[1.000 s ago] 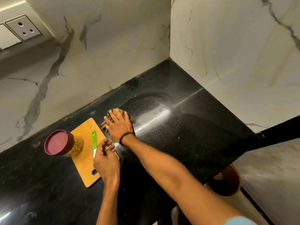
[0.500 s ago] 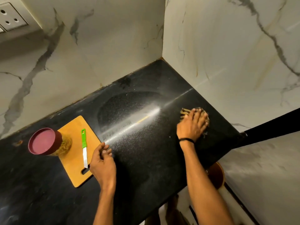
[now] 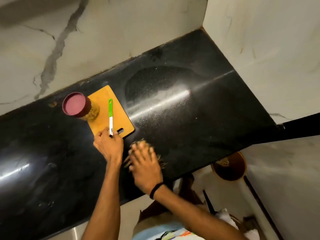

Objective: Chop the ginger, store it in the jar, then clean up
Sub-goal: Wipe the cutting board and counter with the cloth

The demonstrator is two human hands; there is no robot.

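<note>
A maroon-lidded jar (image 3: 81, 109) of pale chopped ginger (image 3: 93, 113) is standing at the cutting board's (image 3: 103, 97) left edge. The right hand (image 3: 145, 163) is pressing flat fingers on a blurred fibrous scrubber (image 3: 141, 141) near the countertop's (image 3: 190, 127) front edge. The left hand (image 3: 109, 147) is covering the knife's (image 3: 110, 110) tip, and I cannot tell its grip.

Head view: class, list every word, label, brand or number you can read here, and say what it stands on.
No readable text anywhere.
Knife: a dark mark on the blade, too small to read.
Jar lid and cutting board: plain, no label.
Shirt print: blurred, unreadable.
</note>
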